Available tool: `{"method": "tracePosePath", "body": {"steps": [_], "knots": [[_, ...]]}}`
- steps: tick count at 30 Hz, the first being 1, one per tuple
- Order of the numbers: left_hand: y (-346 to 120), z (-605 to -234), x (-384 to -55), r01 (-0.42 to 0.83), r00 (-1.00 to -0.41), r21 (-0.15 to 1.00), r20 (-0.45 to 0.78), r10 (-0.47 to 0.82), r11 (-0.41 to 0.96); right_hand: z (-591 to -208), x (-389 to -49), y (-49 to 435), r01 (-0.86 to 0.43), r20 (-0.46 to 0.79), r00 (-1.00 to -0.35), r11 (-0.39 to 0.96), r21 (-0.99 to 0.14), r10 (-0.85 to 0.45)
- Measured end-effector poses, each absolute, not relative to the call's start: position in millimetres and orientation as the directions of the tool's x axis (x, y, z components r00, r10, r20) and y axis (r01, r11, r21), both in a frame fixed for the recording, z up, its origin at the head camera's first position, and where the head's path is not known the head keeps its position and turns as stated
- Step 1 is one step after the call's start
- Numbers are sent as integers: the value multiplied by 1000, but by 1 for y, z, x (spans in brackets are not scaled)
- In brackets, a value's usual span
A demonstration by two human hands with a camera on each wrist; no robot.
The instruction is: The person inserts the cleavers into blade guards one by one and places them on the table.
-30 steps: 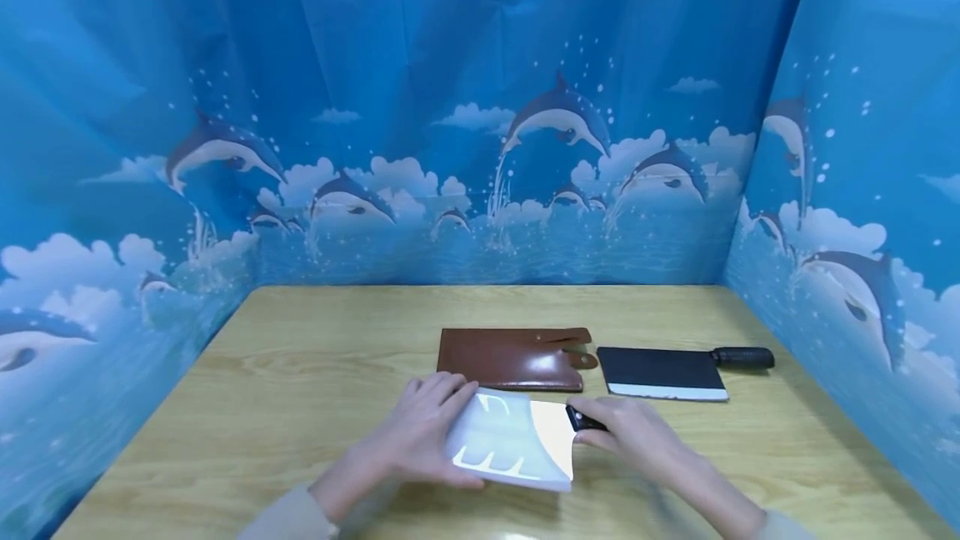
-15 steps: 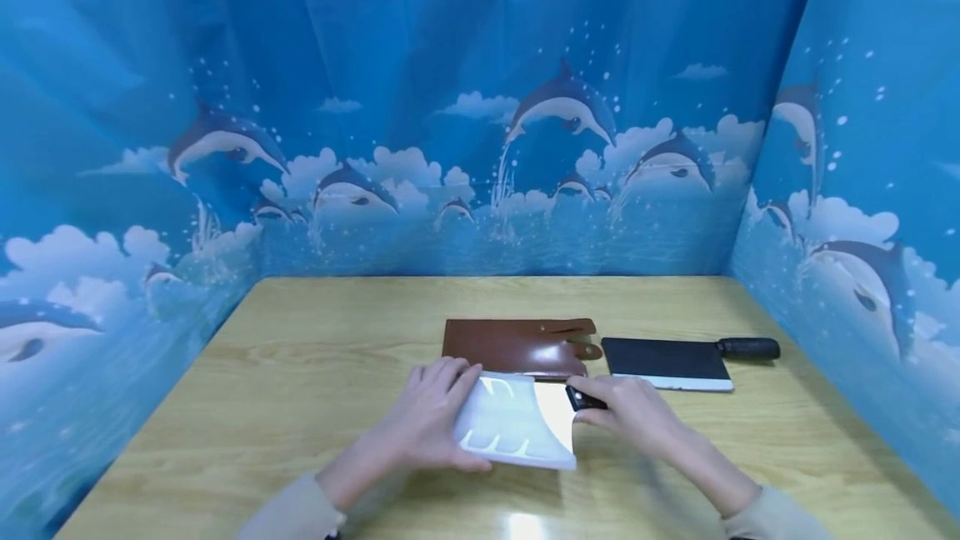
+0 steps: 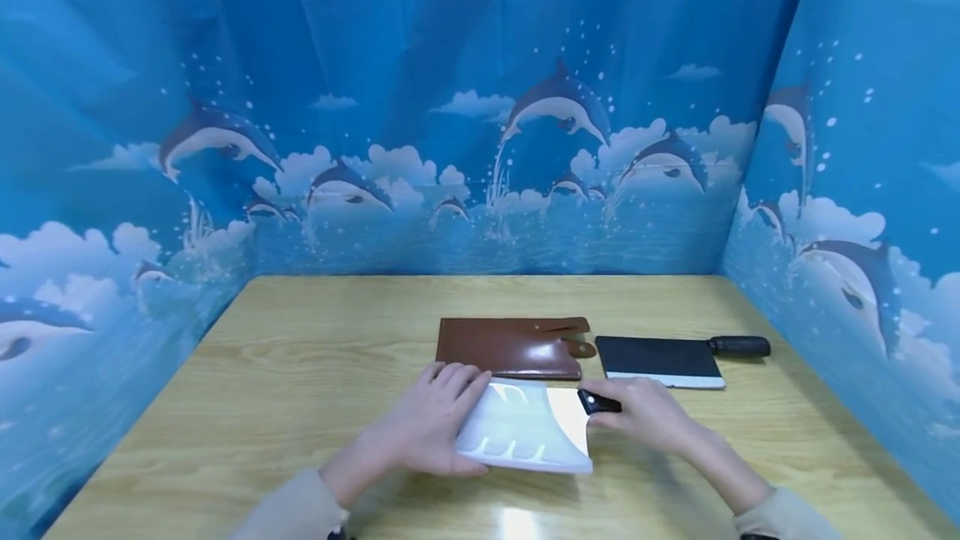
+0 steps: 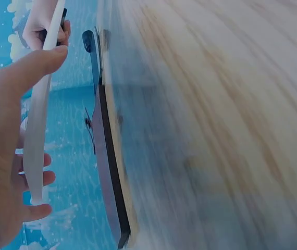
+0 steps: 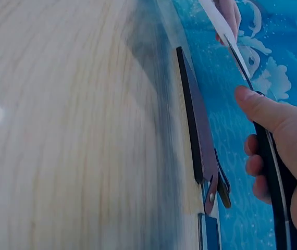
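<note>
Here the left hand (image 3: 435,425) pinches the white blade cover (image 3: 510,430), the right hand (image 3: 651,412) grips the black cleaver handle (image 3: 598,402), and most of the blade (image 3: 573,415) is hidden inside.

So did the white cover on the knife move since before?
Yes, the white cover moved a little right, judged against the brown sheath in the head view.
</note>
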State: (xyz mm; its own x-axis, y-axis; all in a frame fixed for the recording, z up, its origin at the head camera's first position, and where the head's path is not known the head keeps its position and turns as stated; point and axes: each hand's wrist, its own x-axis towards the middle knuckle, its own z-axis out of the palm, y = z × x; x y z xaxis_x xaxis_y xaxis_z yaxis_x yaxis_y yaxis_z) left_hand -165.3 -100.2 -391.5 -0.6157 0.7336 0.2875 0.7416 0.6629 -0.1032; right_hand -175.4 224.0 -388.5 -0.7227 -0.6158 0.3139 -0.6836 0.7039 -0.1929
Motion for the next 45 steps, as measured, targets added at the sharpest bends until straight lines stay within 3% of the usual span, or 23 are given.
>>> {"method": "tracePosePath", "body": {"steps": [7, 17, 23, 31, 45], "knots": [[-79, -394, -173, 734, -595, -186, 285, 751, 653, -382, -179, 244, -605, 204, -796, 741, -292, -569], [-49, -396, -177, 694, -649, -217, 222, 728, 686, -380, -183, 273, -497, 180, -867, 771, -398, -466], [-33, -398, -174, 702, -669, -203, 141, 730, 682, -393, -184, 286, -493, 161, -865, 745, -449, -476], [-29, -409, -169, 695, -718, -60, -4, 697, 716, -415, -185, 288, -508, 108, -844, 719, -474, -526], [-31, -422, -168, 718, -693, -90, -5, 721, 690, -423, -184, 287, -467, 86, -869, 752, -466, -487]]}}
